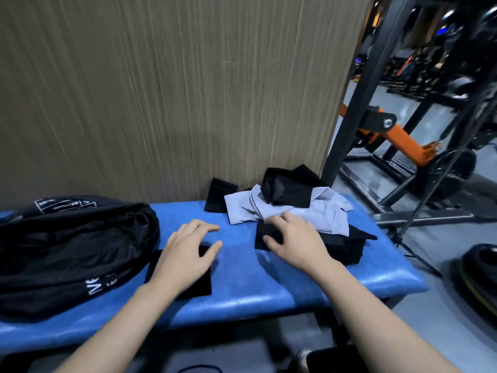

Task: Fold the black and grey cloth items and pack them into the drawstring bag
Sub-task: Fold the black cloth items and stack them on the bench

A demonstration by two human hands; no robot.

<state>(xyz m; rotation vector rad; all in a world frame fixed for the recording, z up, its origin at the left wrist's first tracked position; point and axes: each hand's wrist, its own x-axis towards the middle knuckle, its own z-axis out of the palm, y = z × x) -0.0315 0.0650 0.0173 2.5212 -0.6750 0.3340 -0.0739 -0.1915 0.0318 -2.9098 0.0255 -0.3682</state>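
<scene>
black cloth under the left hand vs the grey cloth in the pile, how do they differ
The black cloth lies flat as a neat folded rectangle; the grey cloth is rumpled and spread out. The black cloth sits alone beside the drawstring bag, under the left hand; the grey cloth lies in the pile with black items on top and the right hand at its edge. Both rest on the blue bench.

- One view only, worn on the person's head, looking forward and down over both forearms.
- It sits close above the blue surface point(242, 286), whose near edge runs across the lower frame.
- Beyond the fingers point(204, 227) a wood-grain wall point(161, 90) fills the upper frame; right of them, gym frames point(376, 76) recede.
- The wide lens bends the edges.
</scene>
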